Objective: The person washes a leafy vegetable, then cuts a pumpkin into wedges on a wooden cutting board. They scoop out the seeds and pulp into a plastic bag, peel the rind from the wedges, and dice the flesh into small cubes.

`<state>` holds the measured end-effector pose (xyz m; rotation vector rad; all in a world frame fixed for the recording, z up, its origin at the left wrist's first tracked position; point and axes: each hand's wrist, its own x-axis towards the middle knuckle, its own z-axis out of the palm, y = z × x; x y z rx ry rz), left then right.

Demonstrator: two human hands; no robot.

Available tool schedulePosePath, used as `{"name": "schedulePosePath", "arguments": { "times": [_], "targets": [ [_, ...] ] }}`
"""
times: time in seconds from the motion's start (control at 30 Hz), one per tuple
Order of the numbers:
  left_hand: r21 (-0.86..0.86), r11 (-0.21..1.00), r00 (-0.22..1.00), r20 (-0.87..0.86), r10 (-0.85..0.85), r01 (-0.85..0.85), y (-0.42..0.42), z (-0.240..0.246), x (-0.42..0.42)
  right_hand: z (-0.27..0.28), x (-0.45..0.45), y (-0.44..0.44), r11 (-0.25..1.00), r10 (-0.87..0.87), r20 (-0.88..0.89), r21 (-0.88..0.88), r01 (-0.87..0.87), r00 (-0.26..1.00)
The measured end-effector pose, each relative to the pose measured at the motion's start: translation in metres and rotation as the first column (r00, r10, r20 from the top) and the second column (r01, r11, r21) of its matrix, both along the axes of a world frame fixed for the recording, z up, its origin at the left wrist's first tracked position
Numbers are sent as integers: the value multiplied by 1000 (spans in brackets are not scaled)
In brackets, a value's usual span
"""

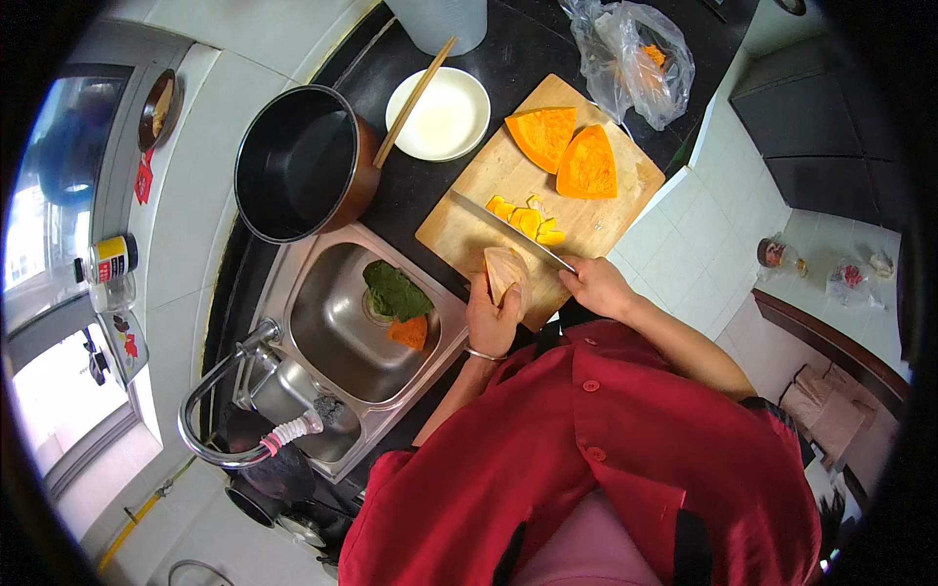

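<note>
My left hand (493, 315) holds a pumpkin wedge (506, 274), its pale outer side up, at the near left edge of a wooden cutting board (469, 183). In my right hand (599, 286) is the handle of a kitchen knife (516, 233), whose blade reaches left across the board. Just beyond the blade lie several yellow-orange slices (526, 220). Two larger pumpkin wedges (542, 135) with orange flesh rest near the board's far side. Whether the blade touches the board cannot be told.
Left of the board is a steel sink (333, 322) holding a green piece of rind (396, 291) and an orange piece (408, 332). A deep pot (366, 168), a white plate (454, 110) with chopsticks (415, 102) and a plastic bag (601, 44) stand around the counter. A curved faucet (192, 425) arches at left.
</note>
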<state>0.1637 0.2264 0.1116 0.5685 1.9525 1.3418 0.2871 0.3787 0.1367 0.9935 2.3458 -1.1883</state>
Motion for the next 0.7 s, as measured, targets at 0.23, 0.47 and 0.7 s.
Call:
{"name": "schedulePosePath", "arguments": {
  "times": [0.23, 0.47, 0.7],
  "targets": [
    [-173, 970, 981, 125, -149, 169, -2, -21, -20, 7, -5, -9, 989, 133, -17, 66, -131, 991],
    [-75, 948, 951, 40, -307, 309, -3, -22, -10, 22, 2, -15, 909, 327, 71, 250, -334, 942],
    [-96, 918, 922, 64, -381, 386, 6, -10, -10, 47, 12, -15, 897, 376, 98, 209, -389, 921]
  ]
}}
